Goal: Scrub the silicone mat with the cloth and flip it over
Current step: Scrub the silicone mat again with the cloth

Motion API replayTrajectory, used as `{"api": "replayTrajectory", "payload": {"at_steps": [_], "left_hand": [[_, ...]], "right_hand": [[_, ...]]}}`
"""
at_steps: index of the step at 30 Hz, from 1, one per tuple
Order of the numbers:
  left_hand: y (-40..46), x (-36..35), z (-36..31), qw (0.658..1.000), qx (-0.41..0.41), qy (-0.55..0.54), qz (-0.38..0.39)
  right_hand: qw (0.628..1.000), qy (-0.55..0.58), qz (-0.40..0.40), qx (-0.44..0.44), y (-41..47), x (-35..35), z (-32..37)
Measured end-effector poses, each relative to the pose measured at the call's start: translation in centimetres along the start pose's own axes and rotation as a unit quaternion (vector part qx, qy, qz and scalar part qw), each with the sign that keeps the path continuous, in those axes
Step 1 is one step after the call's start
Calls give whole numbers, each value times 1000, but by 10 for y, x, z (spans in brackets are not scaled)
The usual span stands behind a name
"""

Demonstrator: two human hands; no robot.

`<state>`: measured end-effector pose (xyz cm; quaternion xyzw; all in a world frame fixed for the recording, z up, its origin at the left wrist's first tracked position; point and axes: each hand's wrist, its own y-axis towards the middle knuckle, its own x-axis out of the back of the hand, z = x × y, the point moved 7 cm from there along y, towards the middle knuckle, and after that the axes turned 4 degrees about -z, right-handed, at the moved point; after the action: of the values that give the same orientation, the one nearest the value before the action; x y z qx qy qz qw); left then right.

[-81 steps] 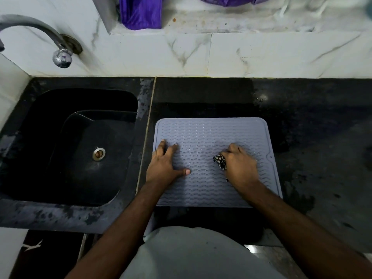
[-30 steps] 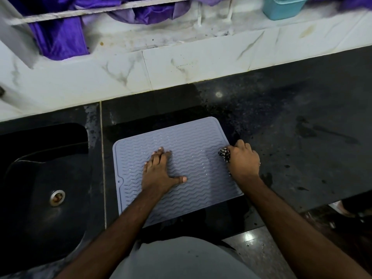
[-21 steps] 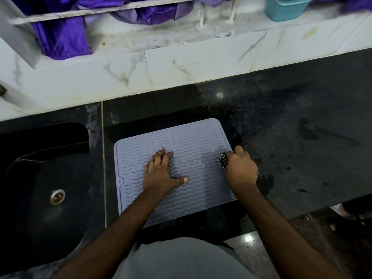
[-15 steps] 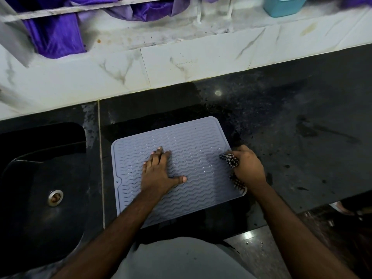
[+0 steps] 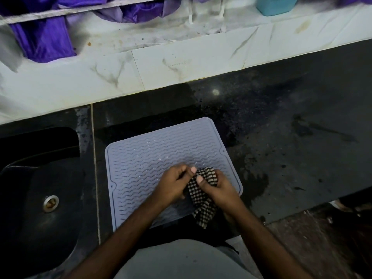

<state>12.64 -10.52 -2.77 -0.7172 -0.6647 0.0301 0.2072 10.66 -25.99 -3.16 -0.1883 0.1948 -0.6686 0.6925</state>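
Scene: a head-worn camera looks down at a dark stone counter (image 5: 281, 137) with a person's two bare forearms reaching in from the bottom edge.
Silicone mat (image 5: 149, 158): pale grey-blue, with a wavy ribbed top; it lies flat on the counter, slightly turned, just right of the sink, and its near edge reaches the counter's front edge.
Cloth (image 5: 203, 206): small, dark with a light check pattern; it is bunched between both hands above the mat's near right part, and a loose end hangs down toward the mat's near edge.
Left hand (image 5: 173, 184): fingers curled, thumb tip pressed to the top of the cloth, pinching it from the left side.
Right hand (image 5: 219, 188): fingers curled round the cloth, thumb lying across the checked fabric, gripping it from the right.
Sink (image 5: 30, 198): black basin at the left, with a metal drain (image 5: 51, 200) in its floor.
Backsplash (image 5: 181, 63): white marble-look tile along the far side of the counter.
Ledge above: purple fabric (image 5: 44, 41) heaped at the left, a teal container (image 5: 275, 5) at the top right, partly cut off.
Counter surface: wet patches and dark specks to the right of the mat.
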Motion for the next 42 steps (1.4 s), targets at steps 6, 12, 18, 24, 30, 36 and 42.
{"api": "replayTrajectory", "payload": {"at_steps": [6,12,18,24,30,36,42], "left_hand": [[-11,-2,2,996,70,-31,-42],[-14,-20,-7,954,159,-245,67],[-2,13,-3,998,54,36,-26],[17,51,9,931,-42,352,-85],[21,36,40,898,-46,437,-28],[23,36,51,901,-60,429,-24],[25,37,49,906,-70,417,-18]], "right_hand": [[892,-298,-142,308,-30,3,21],[924,-250,50,286,-36,-14,18],[902,-340,-7,266,-7,14,23],[828,-482,-36,284,20,14,40],[698,-609,25,375,28,-51,23],[696,-622,4,359,23,-53,15],[705,-606,79,360,29,-66,18]]}}
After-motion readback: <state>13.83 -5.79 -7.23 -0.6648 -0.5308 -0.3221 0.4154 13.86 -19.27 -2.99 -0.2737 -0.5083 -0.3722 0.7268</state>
